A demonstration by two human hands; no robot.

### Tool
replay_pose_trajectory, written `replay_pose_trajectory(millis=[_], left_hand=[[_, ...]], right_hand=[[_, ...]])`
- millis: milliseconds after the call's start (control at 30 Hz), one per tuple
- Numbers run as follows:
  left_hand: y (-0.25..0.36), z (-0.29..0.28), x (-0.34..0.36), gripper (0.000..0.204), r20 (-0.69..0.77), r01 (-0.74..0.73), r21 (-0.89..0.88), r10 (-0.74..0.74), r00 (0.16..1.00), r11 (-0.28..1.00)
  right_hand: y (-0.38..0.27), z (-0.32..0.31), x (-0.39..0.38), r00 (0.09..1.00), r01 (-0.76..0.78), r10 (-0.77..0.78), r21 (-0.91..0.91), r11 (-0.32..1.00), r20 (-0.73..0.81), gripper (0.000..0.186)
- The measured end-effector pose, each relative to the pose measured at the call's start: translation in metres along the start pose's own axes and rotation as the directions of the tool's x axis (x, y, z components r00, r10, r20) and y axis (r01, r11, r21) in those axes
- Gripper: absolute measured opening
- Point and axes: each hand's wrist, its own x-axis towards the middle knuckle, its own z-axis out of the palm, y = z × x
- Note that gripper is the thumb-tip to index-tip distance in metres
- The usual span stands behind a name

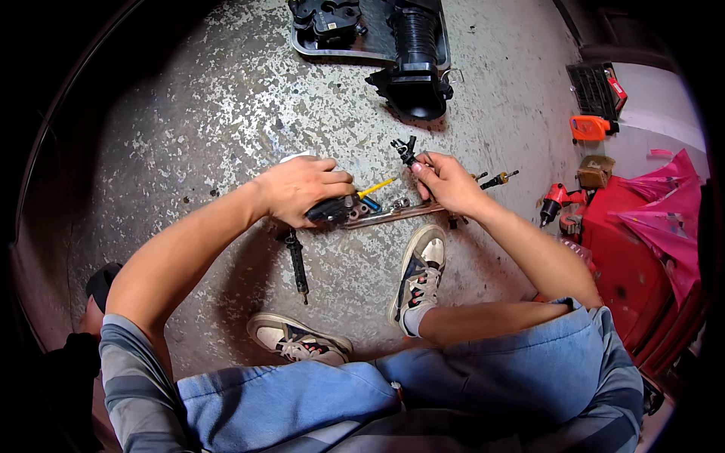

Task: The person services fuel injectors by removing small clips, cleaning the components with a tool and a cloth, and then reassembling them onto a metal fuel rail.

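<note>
My right hand [451, 183] pinches a black fuel injector [405, 151], its forked connector end pointing up and away from me. My left hand [306, 189] is closed over a black part [330, 209] at the left end of a metal rail [396, 217]; its exact kind is partly hidden by the fingers. A thin yellow rod [377, 187] and a small blue piece [370, 202] show beside it, above the rail. Below my left hand, another black injector [297, 266] points toward me. One more injector [498, 180] extends past my right hand.
A grey tray [347, 54] with black parts lies at the far side, a ribbed black duct [414, 64] across it. My shoes [420, 275] are close to the rail. On the right are a red power tool [559, 202], a red cabinet [627, 257] and pink sheeting [668, 200].
</note>
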Motion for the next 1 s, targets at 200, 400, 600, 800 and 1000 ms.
replay_pose_trajectory(millis=[200, 400, 600, 800, 1000], left_hand=[[0.0, -0.009, 0.03, 0.081, 0.314, 0.152, 0.041, -0.157, 0.936, 0.988], [0.001, 0.003, -0.007, 0.064, 0.096, 0.395, -0.198, -0.383, 0.919, 0.897], [0.055, -0.013, -0.05, 0.071, -0.325, 0.256, -0.373, -0.384, 0.864, 0.892], [0.095, -0.049, -0.056, 0.062, -0.44, 0.159, -0.333, -0.302, 0.845, 0.929], [0.102, -0.047, -0.063, 0.059, -0.523, 0.136, -0.232, -0.241, 0.818, 0.963]], right_hand=[[-0.009, -0.007, -0.017, 0.999, 0.021, -0.02, 0.027, 0.999, -0.035, 0.022], [-0.015, -0.004, -0.022, 0.998, 0.048, -0.047, 0.052, 0.997, -0.03, 0.022], [-0.038, -0.009, -0.026, 0.989, 0.143, -0.145, -0.07, 0.987, -0.024, 0.019], [-0.063, -0.001, -0.023, 0.963, 0.269, -0.271, -0.095, 0.958, -0.009, 0.017], [-0.082, 0.007, -0.02, 0.913, 0.404, -0.407, -0.099, 0.91, -0.014, 0.016]])
